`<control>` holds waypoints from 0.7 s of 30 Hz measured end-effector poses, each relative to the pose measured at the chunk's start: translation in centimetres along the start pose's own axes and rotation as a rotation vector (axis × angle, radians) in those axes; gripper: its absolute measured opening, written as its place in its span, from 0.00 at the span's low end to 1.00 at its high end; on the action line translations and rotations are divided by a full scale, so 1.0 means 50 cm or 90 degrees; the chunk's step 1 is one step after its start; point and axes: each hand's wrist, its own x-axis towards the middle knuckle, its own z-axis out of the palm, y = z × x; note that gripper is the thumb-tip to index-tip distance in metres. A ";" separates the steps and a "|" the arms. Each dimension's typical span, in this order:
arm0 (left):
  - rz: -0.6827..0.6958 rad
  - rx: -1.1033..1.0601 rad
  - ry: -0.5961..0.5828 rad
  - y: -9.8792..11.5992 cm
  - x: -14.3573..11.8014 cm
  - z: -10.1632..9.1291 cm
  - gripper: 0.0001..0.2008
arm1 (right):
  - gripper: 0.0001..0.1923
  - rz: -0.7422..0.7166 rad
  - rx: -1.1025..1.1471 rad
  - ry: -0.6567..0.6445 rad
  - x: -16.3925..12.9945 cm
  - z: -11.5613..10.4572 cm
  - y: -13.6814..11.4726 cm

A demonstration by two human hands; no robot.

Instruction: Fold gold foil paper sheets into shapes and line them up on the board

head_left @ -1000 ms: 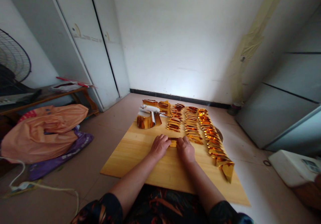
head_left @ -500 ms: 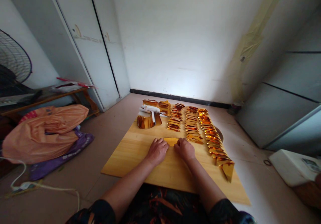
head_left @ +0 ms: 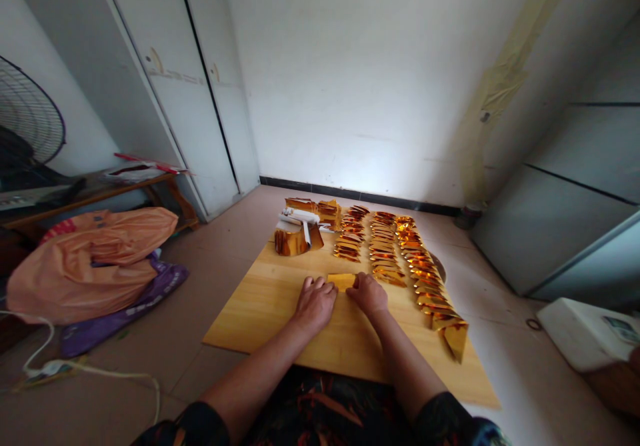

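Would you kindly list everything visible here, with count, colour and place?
gold sheet: one, gold, on the board between both hands
board: one, light wood, on the floor
folded pieces: many, gold, in rows on the board's far right
foil stack: one, gold and white, board's far left corner
bag: one, orange, floor at left
purple bag: one, under the orange bag
fan: one, dark, far left
cabinet: one, white, left wall
white box: one, floor at right
left hand: at the sheet's left edge
right hand: at the sheet's right edge
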 end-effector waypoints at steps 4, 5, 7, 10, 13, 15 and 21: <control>-0.011 0.000 0.003 0.001 -0.002 -0.004 0.11 | 0.06 -0.008 0.034 -0.009 0.012 0.000 0.017; -0.013 -0.003 0.001 0.002 -0.003 -0.005 0.11 | 0.07 -0.012 0.045 -0.011 0.015 0.000 0.022; -0.021 -0.011 -0.003 0.004 -0.003 -0.007 0.10 | 0.09 -0.021 0.070 -0.013 0.019 0.001 0.030; -0.040 -0.024 -0.016 0.009 0.002 -0.010 0.09 | 0.11 -0.036 0.097 -0.014 0.025 0.004 0.041; -0.071 -0.032 -0.020 0.014 0.015 -0.009 0.10 | 0.12 -0.046 0.104 -0.010 0.029 0.008 0.048; -0.106 -0.035 -0.015 0.014 0.029 -0.002 0.12 | 0.12 -0.050 0.108 -0.004 0.030 0.010 0.051; -0.230 -0.076 0.012 0.007 0.058 0.026 0.08 | 0.12 -0.051 0.106 0.001 0.029 0.011 0.051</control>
